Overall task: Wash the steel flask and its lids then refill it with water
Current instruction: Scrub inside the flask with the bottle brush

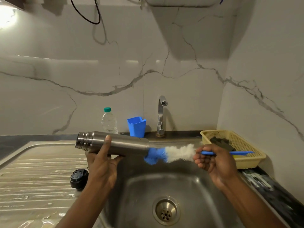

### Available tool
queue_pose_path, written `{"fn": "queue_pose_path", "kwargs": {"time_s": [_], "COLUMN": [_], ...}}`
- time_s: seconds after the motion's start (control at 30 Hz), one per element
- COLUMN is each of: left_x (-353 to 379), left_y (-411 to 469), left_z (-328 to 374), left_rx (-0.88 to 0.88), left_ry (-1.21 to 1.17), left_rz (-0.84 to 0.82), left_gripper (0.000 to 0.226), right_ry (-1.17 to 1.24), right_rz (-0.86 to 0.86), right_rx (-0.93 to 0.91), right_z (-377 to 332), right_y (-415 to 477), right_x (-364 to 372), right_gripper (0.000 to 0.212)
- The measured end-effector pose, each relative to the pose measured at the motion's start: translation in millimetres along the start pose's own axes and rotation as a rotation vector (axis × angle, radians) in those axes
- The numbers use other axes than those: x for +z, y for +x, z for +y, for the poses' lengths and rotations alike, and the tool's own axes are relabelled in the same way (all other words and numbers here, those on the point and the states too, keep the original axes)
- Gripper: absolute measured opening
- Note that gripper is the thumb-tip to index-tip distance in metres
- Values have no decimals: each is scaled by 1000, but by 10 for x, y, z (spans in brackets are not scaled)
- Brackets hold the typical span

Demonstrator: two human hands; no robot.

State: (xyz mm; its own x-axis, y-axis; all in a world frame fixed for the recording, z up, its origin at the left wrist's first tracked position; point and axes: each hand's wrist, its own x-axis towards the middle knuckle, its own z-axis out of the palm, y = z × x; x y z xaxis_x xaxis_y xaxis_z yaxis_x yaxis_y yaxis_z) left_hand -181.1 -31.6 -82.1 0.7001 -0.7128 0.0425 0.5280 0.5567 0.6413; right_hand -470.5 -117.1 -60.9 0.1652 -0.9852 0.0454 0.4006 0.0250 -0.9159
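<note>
Now the left hand (102, 168) grips one steel flask (113, 143) sideways, the right hand (213, 160) clutches one bottle brush (172, 153); one black lid (79, 178) sits aside.

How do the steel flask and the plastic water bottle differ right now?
The steel flask is held sideways over the sink in the left hand; the plastic water bottle stands upright on the counter by the wall. The flask is opaque metal, the bottle clear. The bottle wears a green cap; the flask shows bare threads at one end. Both are cylindrical drink containers.
</note>
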Motion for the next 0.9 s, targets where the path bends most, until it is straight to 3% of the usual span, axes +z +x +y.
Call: {"fn": "queue_pose_path", "kwargs": {"time_s": [0.2,0.33,0.4,0.53,0.7,0.83,0.9], "left_x": [16,0,2,32,28,42,39], "left_y": [-43,1,-1,-63,-22,-62,-46], "left_z": [-37,13,13,-40,21,-42,-35], "left_rx": [-23,-9,-14,-24,5,-21,-19], "left_ry": [14,-18,-25,14,-31,-3,1], "left_rz": [-16,4,5,-14,1,-4,-8], "left_gripper": [33,61,63,31,65,34,45], "right_ry": [-58,16,29,-51,50,-47,-32], "right_rz": [-25,21,18,-33,17,-43,-26], "right_rx": [29,-28,-45,21,-50,14,-3], "right_z": [77,-27,-20,107,-4,127,71], "right_y": [-26,-6,-4,-20,20,-4,5], "right_x": [67,5,-13,73,-31,53,28], "right_gripper": [28,29,29,29,28,29,30]}}
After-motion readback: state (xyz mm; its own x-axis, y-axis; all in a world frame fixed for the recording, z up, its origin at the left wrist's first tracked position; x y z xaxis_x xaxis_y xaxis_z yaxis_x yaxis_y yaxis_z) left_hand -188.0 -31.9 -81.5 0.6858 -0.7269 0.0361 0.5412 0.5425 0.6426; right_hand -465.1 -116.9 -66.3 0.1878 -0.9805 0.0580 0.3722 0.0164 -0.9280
